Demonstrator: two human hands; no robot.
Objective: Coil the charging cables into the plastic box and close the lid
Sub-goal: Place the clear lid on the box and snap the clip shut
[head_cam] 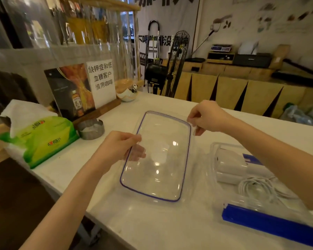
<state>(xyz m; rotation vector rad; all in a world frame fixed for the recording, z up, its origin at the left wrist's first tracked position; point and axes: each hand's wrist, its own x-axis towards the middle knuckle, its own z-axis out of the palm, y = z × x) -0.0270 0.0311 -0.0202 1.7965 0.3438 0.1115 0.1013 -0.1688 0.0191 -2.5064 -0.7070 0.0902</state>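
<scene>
while both hands' fingers (134, 139) pinch the clear lid (157, 159), it hovers over the white counter (152, 222).

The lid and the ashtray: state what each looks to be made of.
Lid: clear, glossy plastic, likely; the fingers show through it, lights glint on it, and a blue seal rims it.
Ashtray: probably metal, dull grey brushed sheen with a notched rim.

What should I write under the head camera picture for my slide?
Both hands, left and right, hold the clear lid above the counter, beside the plastic box with white cables.
</scene>
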